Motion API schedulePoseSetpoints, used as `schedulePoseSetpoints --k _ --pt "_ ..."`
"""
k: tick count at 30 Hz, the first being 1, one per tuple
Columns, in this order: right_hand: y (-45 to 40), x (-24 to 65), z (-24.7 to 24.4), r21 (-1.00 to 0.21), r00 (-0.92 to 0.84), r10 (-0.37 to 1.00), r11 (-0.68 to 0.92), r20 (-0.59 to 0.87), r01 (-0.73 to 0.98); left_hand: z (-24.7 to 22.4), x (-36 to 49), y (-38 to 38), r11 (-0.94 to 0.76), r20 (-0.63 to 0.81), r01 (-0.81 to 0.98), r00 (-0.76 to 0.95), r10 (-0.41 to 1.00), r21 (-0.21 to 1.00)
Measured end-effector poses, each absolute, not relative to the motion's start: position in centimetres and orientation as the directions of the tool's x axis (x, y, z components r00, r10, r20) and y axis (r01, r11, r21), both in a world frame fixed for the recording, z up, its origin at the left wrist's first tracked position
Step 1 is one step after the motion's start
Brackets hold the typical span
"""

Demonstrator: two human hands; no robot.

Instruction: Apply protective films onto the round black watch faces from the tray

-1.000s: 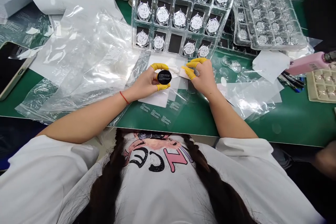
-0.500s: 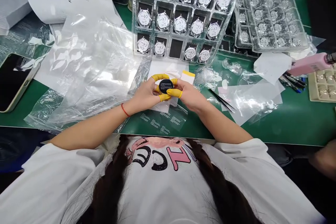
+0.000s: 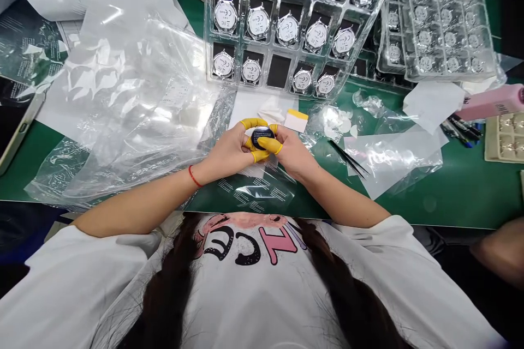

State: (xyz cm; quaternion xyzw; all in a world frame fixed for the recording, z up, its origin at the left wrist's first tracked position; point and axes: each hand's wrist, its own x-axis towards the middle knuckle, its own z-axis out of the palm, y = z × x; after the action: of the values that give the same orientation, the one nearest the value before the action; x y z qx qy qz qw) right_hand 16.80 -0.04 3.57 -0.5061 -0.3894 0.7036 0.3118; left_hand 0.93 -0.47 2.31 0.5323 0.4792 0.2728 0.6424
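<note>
A round black disc with small white print [image 3: 262, 136] is held between both hands above the green table. My left hand [image 3: 231, 150], with yellow finger covers, grips its left side and lower edge. My right hand [image 3: 291, 151], also in yellow finger covers, holds the right side, its thumb lying over the disc's face. Behind them leans a clear tray [image 3: 242, 46] of watch cases with backs facing me; one compartment [image 3: 279, 71] in its lowest row shows only black backing. A small white card with a yellow edge [image 3: 296, 120] lies beside my right hand.
Black tweezers [image 3: 347, 158] lie to the right near clear film [image 3: 393, 158]. More filled trays [image 3: 448, 22], a pink bottle [image 3: 493, 102] and pens [image 3: 462, 130] are farther right. Plastic sheets [image 3: 135, 82] and a phone [image 3: 18, 133] cover the left side. A person's limb [image 3: 501, 251] shows at lower right.
The camera view has shifted slightly, enlarging the trays. My right thumb has moved farther over the disc, covering more of its print, and the disc's tilt has changed a little.
</note>
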Motion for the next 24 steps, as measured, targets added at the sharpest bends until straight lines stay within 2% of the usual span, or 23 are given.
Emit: schedulePoseSetpoints --k 6,10,24 --pt "0.0 17.5 3.8 -0.861 -0.38 0.812 -0.503 -0.443 -0.071 2.2 0.9 -0.1 0.299 -0.318 0.11 0.386 0.866 0.948" --pt "-0.1 17.2 3.5 -0.855 -0.312 0.828 -0.512 -0.465 -0.086 2.2 1.1 -0.4 0.274 -0.295 0.11 0.368 0.882 0.955" --pt "-0.4 16.6 3.3 -0.875 -0.205 0.861 -0.483 -0.466 -0.043 2.9 1.6 -1.2 0.063 -0.236 0.385 0.419 0.877 0.921"
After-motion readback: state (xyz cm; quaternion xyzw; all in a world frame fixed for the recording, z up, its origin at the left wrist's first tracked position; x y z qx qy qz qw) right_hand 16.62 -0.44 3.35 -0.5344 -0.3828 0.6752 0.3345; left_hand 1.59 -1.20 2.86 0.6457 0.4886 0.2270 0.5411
